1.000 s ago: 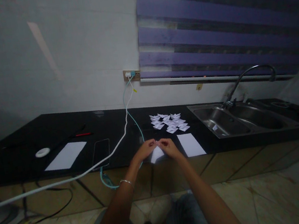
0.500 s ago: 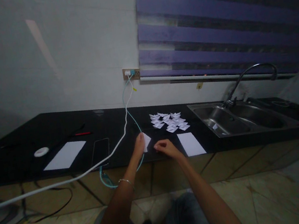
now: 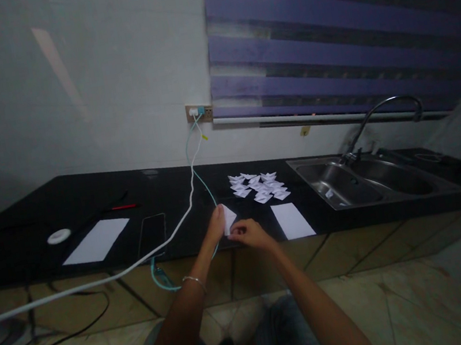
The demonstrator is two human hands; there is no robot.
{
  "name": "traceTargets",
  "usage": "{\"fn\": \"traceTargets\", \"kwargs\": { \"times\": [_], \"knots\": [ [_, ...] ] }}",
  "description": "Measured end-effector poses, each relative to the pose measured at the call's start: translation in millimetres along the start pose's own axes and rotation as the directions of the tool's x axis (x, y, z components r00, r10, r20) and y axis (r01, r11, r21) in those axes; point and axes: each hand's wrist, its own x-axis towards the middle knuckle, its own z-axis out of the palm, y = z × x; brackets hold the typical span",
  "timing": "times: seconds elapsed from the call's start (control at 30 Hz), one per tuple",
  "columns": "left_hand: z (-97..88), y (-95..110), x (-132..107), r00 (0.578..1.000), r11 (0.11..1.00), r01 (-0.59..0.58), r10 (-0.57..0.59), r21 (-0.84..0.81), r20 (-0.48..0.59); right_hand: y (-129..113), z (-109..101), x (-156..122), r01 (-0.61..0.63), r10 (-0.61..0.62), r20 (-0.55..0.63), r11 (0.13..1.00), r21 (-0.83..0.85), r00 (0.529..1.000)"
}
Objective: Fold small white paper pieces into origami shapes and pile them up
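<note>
A small folded piece of white paper (image 3: 229, 217) is held at the front of the black counter. My left hand (image 3: 216, 224) grips its left side, thumb on top. My right hand (image 3: 249, 233) is closed at the paper's lower right edge, with its fingertips pinched against it. Behind and to the right, several folded white paper boats (image 3: 259, 185) stand in a cluster. A stack of white paper sheets (image 3: 293, 221) lies just right of my right hand.
On the left of the counter (image 3: 181, 195) are more white paper (image 3: 97, 241), a white round object (image 3: 59, 236), a red pen (image 3: 125, 206) and a phone (image 3: 152, 236). A white cable (image 3: 181, 222) crosses in front. The steel sink (image 3: 348, 183) is at the right.
My right hand has moved left to the paper and now pinches its lower edge. My left hand keeps its grip. The view has shifted slightly.
</note>
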Motion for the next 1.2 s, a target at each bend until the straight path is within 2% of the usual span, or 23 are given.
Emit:
{"fn": "traceTargets", "kwargs": {
  "times": [0.27, 0.4, 0.53, 0.6, 0.87, 1.2],
  "knots": [
    [-0.9, 2, 2, 0.997, 1.000, -0.014, 0.013, 0.017, 0.073, -6, -1, 1, -0.010, 0.015, -0.040, 0.993, 0.115, 0.999],
    [-3.9, 4, 0, 0.982, 1.000, 0.017, -0.017, 0.002, 0.190, -6, -4, 3, 0.009, 0.003, -0.070, 0.986, 0.167, 0.998],
    [-7.2, 7, -4, 0.942, 0.999, -0.027, 0.011, 0.041, 0.337, -5, -7, 4, 0.016, 0.003, -0.091, 0.978, 0.206, 0.996],
    [-8.2, 10, -6, 0.929, 0.998, -0.037, 0.017, 0.046, 0.371, -4, -8, 4, 0.016, 0.007, -0.098, 0.973, 0.229, 0.995],
    [-11.2, 13, -7, 0.912, 0.999, -0.031, 0.039, -0.025, 0.408, 0, -11, 4, -0.013, 0.041, -0.074, 0.938, 0.348, 0.996],
    [-11.3, 19, -10, 0.922, 1.000, -0.016, 0.023, -0.021, 0.387, -4, -12, 5, -0.036, 0.062, -0.076, 0.953, 0.302, 0.995]
  ]
}}
